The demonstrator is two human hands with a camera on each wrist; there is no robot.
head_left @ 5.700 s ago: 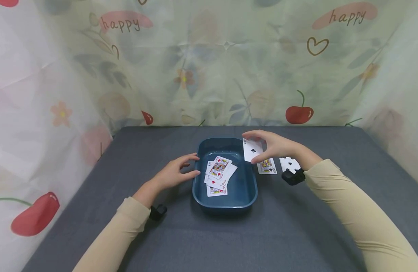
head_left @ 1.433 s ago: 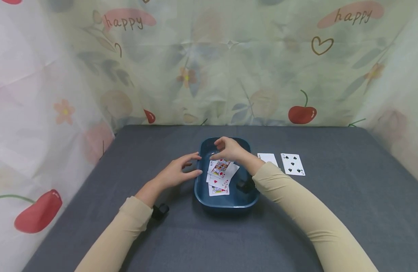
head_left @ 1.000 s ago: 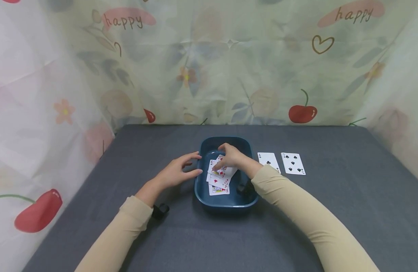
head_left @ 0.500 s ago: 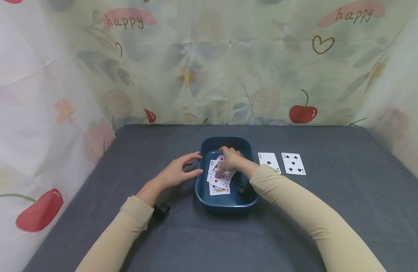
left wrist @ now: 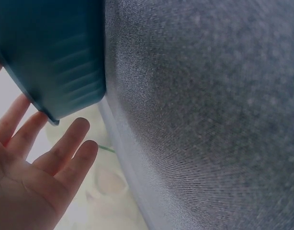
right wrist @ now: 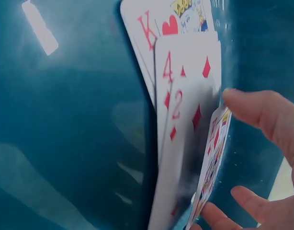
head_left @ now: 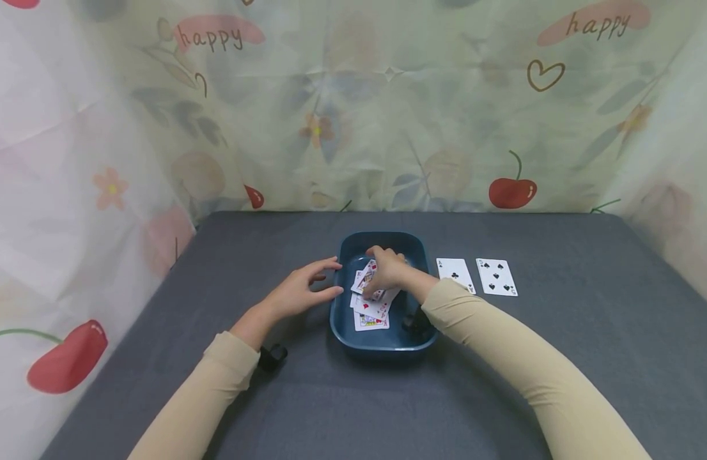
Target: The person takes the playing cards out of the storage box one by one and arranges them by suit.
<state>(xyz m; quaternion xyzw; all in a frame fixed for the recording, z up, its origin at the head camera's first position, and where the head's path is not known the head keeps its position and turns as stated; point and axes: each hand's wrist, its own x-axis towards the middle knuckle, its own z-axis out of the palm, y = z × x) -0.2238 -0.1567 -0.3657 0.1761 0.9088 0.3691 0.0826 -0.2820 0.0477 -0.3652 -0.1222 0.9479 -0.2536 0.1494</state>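
My right hand (head_left: pixel 390 273) reaches into the dark blue tray (head_left: pixel 382 349) and pinches a diamond face card (right wrist: pixel 215 151) between thumb and fingers. That card stands tilted on edge in the right wrist view. Under and beside it lie a two of diamonds (right wrist: pixel 185 124), a four of diamonds (right wrist: pixel 209 50) and a king of hearts (right wrist: pixel 195 14), overlapping. In the head view my right hand hides part of the pile. My left hand (head_left: pixel 298 291) has its fingers loosely spread at the tray's left rim, some fingertips touching it in the left wrist view.
Right of the tray an ace of clubs (head_left: pixel 455 271) and a five of spades (head_left: pixel 496 278) lie face up on the grey cloth (head_left: pixel 353 409). A patterned curtain (head_left: pixel 353 128) hangs behind and at both sides.
The ace of clubs, earlier held by my right hand, now lies on the table. That hand moved left into the tray and now holds the diamond face card, tilting it up. Left hand unchanged.
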